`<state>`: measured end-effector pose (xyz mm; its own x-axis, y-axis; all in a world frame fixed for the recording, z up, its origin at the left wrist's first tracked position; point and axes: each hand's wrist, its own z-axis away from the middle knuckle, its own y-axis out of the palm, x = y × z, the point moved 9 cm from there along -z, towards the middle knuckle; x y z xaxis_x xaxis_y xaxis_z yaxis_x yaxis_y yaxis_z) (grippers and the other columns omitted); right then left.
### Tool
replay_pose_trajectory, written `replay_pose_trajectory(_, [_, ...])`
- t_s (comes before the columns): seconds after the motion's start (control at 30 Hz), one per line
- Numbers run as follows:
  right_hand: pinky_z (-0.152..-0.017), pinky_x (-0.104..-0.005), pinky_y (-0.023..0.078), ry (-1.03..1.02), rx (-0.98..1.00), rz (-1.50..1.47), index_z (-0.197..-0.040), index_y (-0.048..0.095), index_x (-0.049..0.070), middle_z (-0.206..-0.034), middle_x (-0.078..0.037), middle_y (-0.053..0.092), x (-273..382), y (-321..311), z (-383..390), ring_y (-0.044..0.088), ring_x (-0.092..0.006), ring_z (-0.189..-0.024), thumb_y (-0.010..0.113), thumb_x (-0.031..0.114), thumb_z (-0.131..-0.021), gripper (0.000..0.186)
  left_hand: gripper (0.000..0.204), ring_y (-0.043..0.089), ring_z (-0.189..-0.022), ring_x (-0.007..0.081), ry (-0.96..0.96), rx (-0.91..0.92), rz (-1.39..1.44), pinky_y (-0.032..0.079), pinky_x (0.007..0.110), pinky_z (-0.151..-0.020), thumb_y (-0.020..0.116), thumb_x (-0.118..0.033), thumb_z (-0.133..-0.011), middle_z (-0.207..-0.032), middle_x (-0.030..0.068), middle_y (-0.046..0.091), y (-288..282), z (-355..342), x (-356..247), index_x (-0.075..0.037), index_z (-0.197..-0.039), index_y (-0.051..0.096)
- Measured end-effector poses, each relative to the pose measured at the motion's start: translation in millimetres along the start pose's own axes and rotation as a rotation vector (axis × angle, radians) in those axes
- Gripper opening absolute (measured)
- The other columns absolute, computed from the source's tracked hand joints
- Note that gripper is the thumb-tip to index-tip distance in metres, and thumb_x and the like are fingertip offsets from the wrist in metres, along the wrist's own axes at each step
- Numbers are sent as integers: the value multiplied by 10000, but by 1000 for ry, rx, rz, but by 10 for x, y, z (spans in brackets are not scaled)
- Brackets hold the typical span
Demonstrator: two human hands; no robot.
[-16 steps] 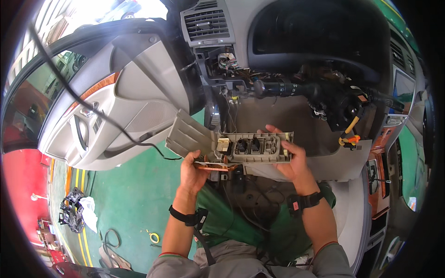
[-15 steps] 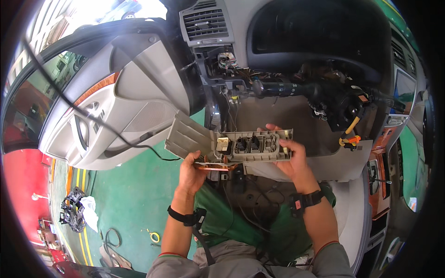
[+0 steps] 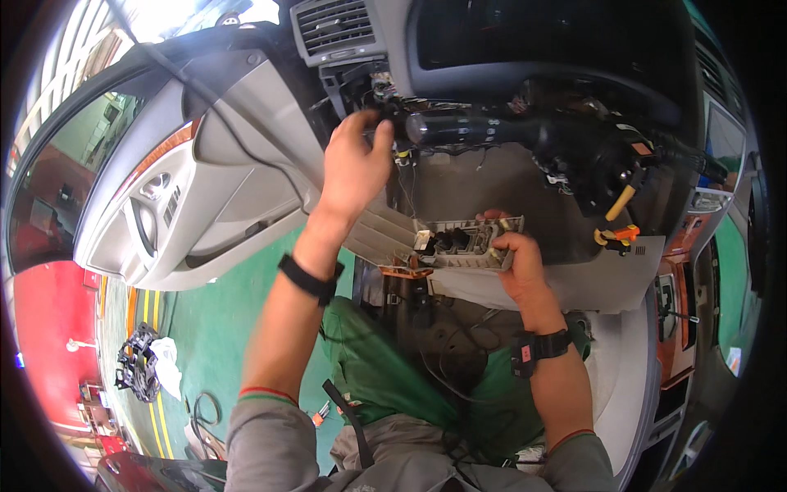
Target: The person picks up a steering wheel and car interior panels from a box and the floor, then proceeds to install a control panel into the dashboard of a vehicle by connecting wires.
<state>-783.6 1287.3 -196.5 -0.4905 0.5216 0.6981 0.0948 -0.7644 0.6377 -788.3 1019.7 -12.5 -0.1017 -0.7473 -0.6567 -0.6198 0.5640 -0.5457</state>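
Observation:
My right hand (image 3: 522,258) grips the right end of a beige dashboard trim panel (image 3: 377,234), its thumb over the edge. The panel's ribbed back faces up, with black switches (image 3: 449,241) and a pale connector (image 3: 423,240) set in it. An orange-brown trim piece (image 3: 405,271) sits along the panel's lower edge. My left hand (image 3: 358,164) is off the panel, raised at the left end of the opened dashboard beside the stalk switch (image 3: 459,129). Its thumb stands apart from the fingers, and I see nothing between them; the fingertips are partly hidden.
Exposed wiring (image 3: 382,84) shows under the air vent (image 3: 336,29). The steering column (image 3: 574,152) juts out at right, with a yellow-orange connector (image 3: 620,236) hanging below. On the left stands the open car door (image 3: 246,172). Loose cables (image 3: 459,344) lie between my legs.
My left hand has let go of the panel's left part and moved up to the dashboard opening. The right hand keeps its hold; the panel now tilts and sits slightly further right.

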Motion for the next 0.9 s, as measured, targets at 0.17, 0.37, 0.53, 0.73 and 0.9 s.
replay_pose_trajectory(0.17, [-885, -306, 470, 13, 41, -37, -1123, 629, 22, -1078, -77, 644, 35, 45, 73, 605, -201, -959, 491, -35, -699, 450, 263, 657, -1012, 371, 339, 563, -590, 509, 416, -915, 659, -207, -805, -1009, 204, 699, 636, -556, 155, -24, -988, 706])
replay_pose_trajectory(0.37, [-844, -283, 473, -20, 33, -63, -1066, 644, 27, -1085, -71, 642, 96, 31, 116, 590, -196, -946, 505, -43, -679, 417, 515, 652, -1124, 251, -81, 672, -547, 504, 367, -946, 669, -497, -779, -1187, 86, 694, 899, -885, 343, -145, -1152, 717])
replay_pose_trajectory(0.53, [-811, -274, 473, -33, 26, -47, -1048, 647, 27, -1070, -57, 638, 112, -52, 89, 584, -182, -914, 506, -50, -680, 401, 605, 595, -1222, 197, -155, 574, -619, 455, 326, -986, 637, -567, -781, -1262, 31, 666, 875, -767, 419, -186, -1251, 670])
replay_pose_trajectory(0.73, [-789, -266, 465, -10, 8, -30, -1049, 649, 27, -1033, -44, 633, 59, -82, 66, 574, -162, -891, 512, -48, -681, 400, 525, 622, -1182, 230, -122, 604, -272, 471, 348, -963, 658, -451, -773, -1224, 55, 681, 1092, -951, 908, -145, -1199, 686])
replay_pose_trajectory(0.9, [-793, -257, 455, 9, 36, -35, -1055, 654, 35, -1009, -36, 632, -5, -34, 53, 568, -154, -882, 518, -38, -682, 403, 392, 686, -1003, 274, -81, 491, 163, 498, 386, -872, 663, -355, -804, -1043, 148, 719, 1052, -1071, 971, -77, -1073, 723])
